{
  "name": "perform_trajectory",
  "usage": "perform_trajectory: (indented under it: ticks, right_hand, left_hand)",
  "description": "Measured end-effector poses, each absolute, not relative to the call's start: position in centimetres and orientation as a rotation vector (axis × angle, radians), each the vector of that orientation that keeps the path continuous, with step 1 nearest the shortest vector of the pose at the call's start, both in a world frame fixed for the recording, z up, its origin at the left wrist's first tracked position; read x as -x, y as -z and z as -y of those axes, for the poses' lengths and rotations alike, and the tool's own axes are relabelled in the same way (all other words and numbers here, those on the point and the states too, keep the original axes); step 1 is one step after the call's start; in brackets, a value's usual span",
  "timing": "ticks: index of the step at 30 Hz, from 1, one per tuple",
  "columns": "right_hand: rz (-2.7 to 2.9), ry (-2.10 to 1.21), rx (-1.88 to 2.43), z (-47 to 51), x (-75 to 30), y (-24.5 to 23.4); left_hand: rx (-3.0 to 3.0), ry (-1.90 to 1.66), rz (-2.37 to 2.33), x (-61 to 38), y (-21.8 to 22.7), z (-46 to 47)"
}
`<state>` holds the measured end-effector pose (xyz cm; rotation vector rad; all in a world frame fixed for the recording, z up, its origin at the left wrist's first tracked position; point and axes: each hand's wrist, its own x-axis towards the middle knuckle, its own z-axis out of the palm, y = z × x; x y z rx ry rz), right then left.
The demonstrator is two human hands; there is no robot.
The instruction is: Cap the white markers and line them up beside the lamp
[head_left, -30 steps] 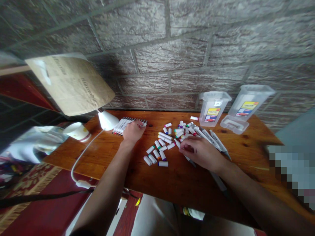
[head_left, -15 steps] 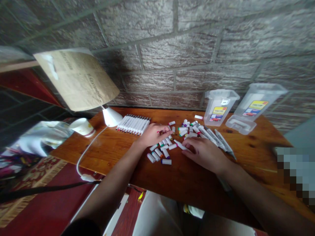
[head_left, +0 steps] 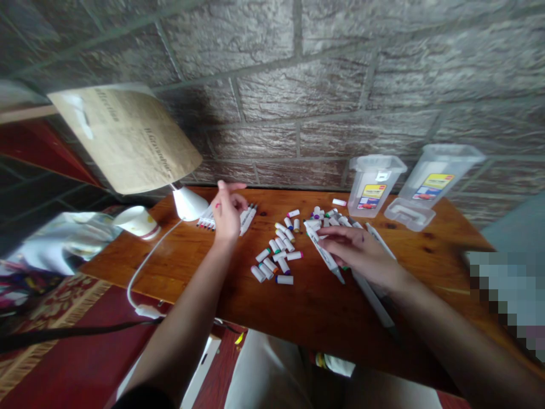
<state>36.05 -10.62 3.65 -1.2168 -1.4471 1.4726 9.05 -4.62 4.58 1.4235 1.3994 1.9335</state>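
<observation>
Over the row of white markers [head_left: 206, 218] at the left is my left hand [head_left: 227, 213]. Its fingers are apart, one stretched out and others bent, and I see nothing in them. A white marker [head_left: 326, 255] with a grey end slants between the thumb and fingers of my right hand [head_left: 351, 244]. Loose white marker caps [head_left: 281, 244] with coloured ends lie between the two hands. More caps [head_left: 317, 213] are heaped just beyond my right hand, which partly hides them. Another marker [head_left: 374, 301] lies below that hand, and some markers [head_left: 378, 238] rest behind it.
Two clear plastic cases [head_left: 370, 184] stand at the back right by the brick wall, with a clear lid [head_left: 409, 214] in front. A lamp [head_left: 189, 203] and a paper cup [head_left: 138, 221] stand at the left. The lamp's white cord [head_left: 131, 272] hangs over the table edge.
My left hand has moved left from the caps to the row of markers. In my right hand the marker is now turned, its grey end pointing down toward me.
</observation>
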Motion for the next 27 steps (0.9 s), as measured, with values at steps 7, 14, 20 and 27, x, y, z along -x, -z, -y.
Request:
perform_trajectory:
  ticks: [7,14,20,27]
  right_hand:
    - [1.147,-1.656,1.08,10.2,-35.9,-3.3]
    - [1.102,-1.651,0.937,10.1,-36.1,-3.6]
    - [1.096,-1.611,0.905,9.9,-36.2,-3.4]
    - [1.074,-1.621,0.907,10.0,-36.0,-3.6]
  left_hand:
    - [-1.274,-2.004,-1.29,-8.8,-4.2,4.2]
    - [-1.787,-1.537,-1.404,-11.2,-3.2,5.1]
    - [-2.206,-1.117,-1.57,-10.8,-2.5,5.3]
    - [-2.114,-0.899,-2.138,-6.8,-2.1,3.9]
